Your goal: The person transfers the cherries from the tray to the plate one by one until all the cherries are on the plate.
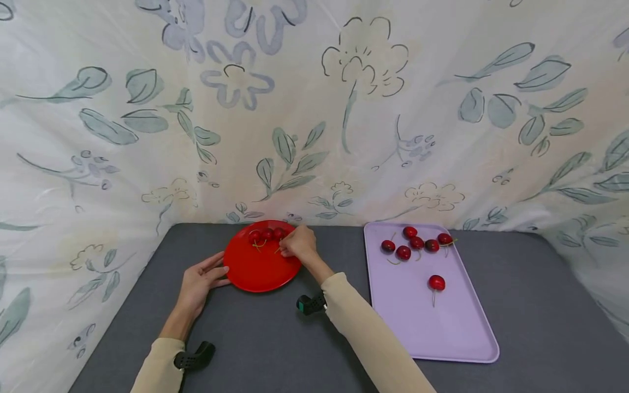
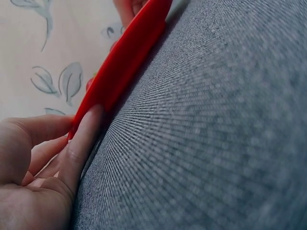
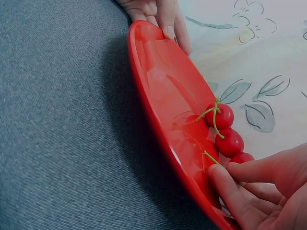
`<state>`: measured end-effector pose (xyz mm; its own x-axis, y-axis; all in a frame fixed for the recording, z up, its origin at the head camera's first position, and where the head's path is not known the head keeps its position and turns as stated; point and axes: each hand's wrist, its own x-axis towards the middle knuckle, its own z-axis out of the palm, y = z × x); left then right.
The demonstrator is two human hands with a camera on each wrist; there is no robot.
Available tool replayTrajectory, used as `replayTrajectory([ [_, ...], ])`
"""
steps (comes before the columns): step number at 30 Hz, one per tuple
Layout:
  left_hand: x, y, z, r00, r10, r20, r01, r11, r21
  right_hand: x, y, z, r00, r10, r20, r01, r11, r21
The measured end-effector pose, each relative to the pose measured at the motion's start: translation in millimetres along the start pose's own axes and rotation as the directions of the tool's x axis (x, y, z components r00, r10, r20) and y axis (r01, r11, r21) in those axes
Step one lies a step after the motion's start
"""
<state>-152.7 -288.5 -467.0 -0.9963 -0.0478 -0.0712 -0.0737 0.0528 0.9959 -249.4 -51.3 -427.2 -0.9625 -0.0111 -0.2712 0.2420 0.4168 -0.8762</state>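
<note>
A round red plate (image 1: 262, 272) lies on the dark grey table. My left hand (image 1: 200, 281) grips its left rim between thumb and fingers, as the left wrist view also shows. Over the plate's right side, my right hand (image 1: 301, 244) pinches a cherry (image 3: 242, 157) by its green stem. That cherry sits at the end of a row near the far rim, partly hidden by my fingers in the right wrist view. Beside it are a middle cherry (image 3: 229, 143) and an outer cherry (image 3: 221, 116), both with stems.
To the right lies a lilac tray (image 1: 422, 333). Several dark red cherries (image 1: 403, 252) are grouped at its far end, and a single cherry (image 1: 436, 283) lies nearer its middle. Behind the table hangs a floral cloth (image 1: 295, 109).
</note>
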Motion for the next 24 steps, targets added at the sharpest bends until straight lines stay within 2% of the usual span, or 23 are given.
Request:
replayTrajectory([
  [11,-2.3,-3.6,-0.1,1.0,0.014,-0.027,-0.013,1.0,0.02,-10.4,6.1,-7.1,0.993,-0.115,-0.012,0.115,0.992,0.048],
  [18,-1.5,-5.6,-0.6,1.0,0.015,-0.026,-0.014,0.999,0.029,-20.2,13.9,-31.0,0.98,-0.198,0.014,0.195,0.973,0.121],
  [24,-2.1,-4.8,0.0,1.0,0.004,-0.029,-0.003,0.999,0.032,-23.7,20.6,-56.0,0.973,-0.23,0.004,0.225,0.954,0.198],
])
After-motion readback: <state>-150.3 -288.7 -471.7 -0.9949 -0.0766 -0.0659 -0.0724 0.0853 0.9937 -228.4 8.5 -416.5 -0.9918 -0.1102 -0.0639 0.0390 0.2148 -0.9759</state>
